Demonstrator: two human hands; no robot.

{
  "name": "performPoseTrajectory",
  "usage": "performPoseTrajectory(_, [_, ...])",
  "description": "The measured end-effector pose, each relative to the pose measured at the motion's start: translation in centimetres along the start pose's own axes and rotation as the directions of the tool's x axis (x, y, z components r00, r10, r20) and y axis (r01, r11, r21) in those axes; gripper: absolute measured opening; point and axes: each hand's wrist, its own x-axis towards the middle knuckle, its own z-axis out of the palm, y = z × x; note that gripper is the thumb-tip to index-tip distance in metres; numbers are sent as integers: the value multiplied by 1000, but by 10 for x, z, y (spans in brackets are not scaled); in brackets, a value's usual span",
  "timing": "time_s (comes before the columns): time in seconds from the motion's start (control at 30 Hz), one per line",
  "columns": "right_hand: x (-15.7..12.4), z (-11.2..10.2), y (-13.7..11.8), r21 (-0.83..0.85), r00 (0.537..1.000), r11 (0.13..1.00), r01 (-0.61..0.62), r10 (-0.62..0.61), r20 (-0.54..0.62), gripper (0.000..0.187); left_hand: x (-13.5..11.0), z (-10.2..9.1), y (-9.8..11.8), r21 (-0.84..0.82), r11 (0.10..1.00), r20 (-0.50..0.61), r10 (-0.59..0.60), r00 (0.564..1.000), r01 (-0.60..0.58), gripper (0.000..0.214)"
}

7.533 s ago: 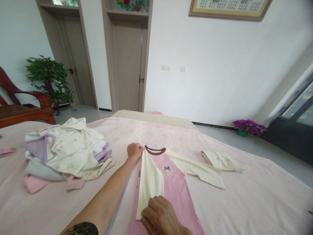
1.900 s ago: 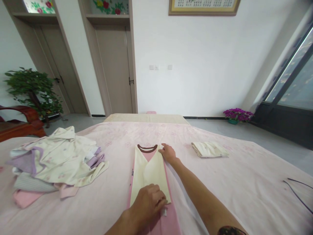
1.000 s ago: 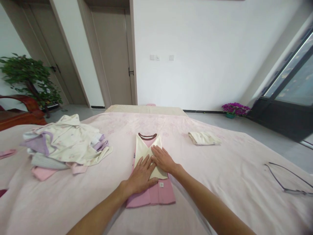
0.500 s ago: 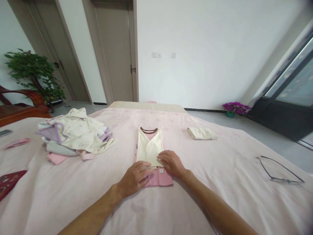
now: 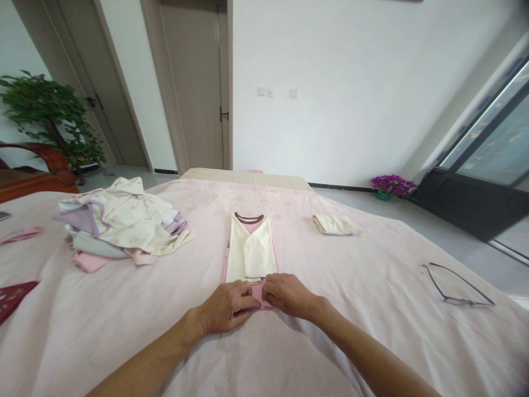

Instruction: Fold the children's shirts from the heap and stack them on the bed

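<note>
A pink shirt [image 5: 249,255] with cream sleeves folded across its front and a brown collar lies lengthwise on the pink bedsheet [image 5: 372,286]. My left hand [image 5: 225,307] and my right hand [image 5: 287,294] sit side by side at the shirt's near hem. The fingers of both are curled round that pink edge, gripping it. The hem itself is mostly hidden under my fingers.
A heap of unfolded cream, lilac and pink clothes [image 5: 119,226] lies to the left. A small folded cream garment [image 5: 334,224] rests to the right. Glasses [image 5: 457,284] lie at the far right, a dark red item [image 5: 14,295] at the far left. Doors, a plant and a wooden chair stand behind.
Both sleeves were folded in over the shirt's front and smoothed flat. My hands then slid down from the sleeves to the near hem and closed on it.
</note>
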Motion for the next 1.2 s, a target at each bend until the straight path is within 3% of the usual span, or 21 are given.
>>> performPoseTrajectory(0.2, [-4, -2, -3, 61, 999, 997, 45, -46, 9, 15, 0, 0, -2, -21, 1000, 10, -2, 1000, 2, 27])
performPoseTrajectory(0.4, [1, -1, -3, -47, 995, 999, 6, -1, 100, 13, 0, 4, -7, -26, 999, 7, 24, 1000, -24, 25])
performPoseTrajectory(0.53, [3, 8, -7, -58, 996, 995, -87, 88, 19, 11, -1, 7, -9, -43, 998, -8, 44, 999, -44, 25])
performPoseTrajectory(0.7, [-3, 6, -9, 51, 995, 997, -54, 58, -78, 13, -4, 6, -10, -119, 992, -39, 29, 999, -34, 17])
performPoseTrajectory(0.8, [-2, 2, -6, 70, 954, 986, -149, 162, -252, 22, -2, 2, -12, -134, 990, -148, -56, 987, 37, 22])
performPoseTrajectory(0.9, [1, 3, -2, 17, 918, 982, -186, 180, -354, 35, 4, 1, -17, -37, 996, -239, -91, 967, 85, 31])
performPoseTrajectory(0.97, [1, 9, -2, -28, 937, 986, -164, 147, -316, 47, 7, 5, -22, 52, 994, -210, -79, 974, 92, 45])
performPoseTrajectory(1.1, [-9, 20, 1, -10, 987, 995, -104, 102, -124, 54, 1, 11, -32, 114, 991, -14, -63, 998, 64, 62])
performPoseTrajectory(1.2, [-23, 17, 9, 59, 983, 993, -105, 113, -146, 48, -14, 3, -37, 24, 998, 75, -55, 996, 53, 57])
